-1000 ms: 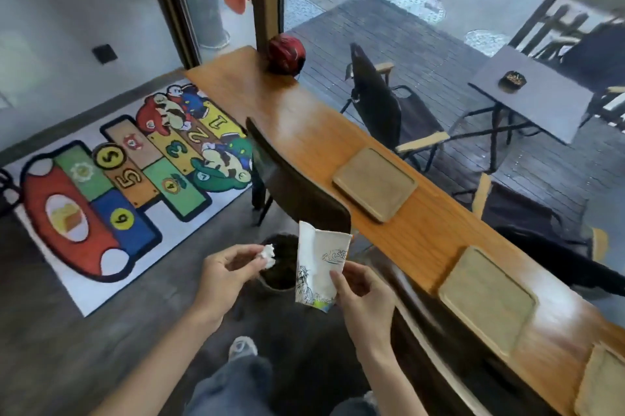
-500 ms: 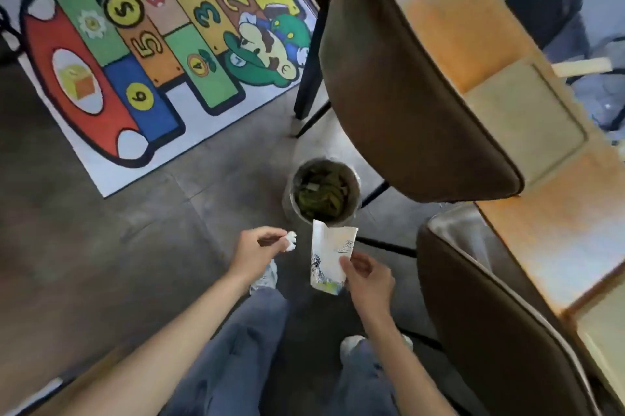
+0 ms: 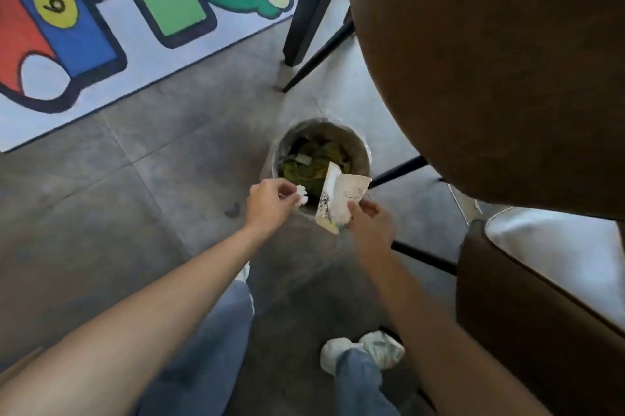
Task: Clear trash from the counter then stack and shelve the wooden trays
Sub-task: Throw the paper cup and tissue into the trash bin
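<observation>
Both hands moved forward since half a second ago, now over trash bin (image 3: 355, 139) at 12 o'clock; bin looms larger. Right hand (image 3: 371, 225) pinches printed paper wrapper (image 3: 340, 200) over bin's near rim. Left hand (image 3: 270, 204) pinches crumpled white tissue (image 3: 302, 195) at bin's 8 o'clock edge.

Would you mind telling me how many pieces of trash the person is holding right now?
2. A small white wad is pinched in the left hand, and a printed paper packet is held by the right hand, both over the bin.
</observation>
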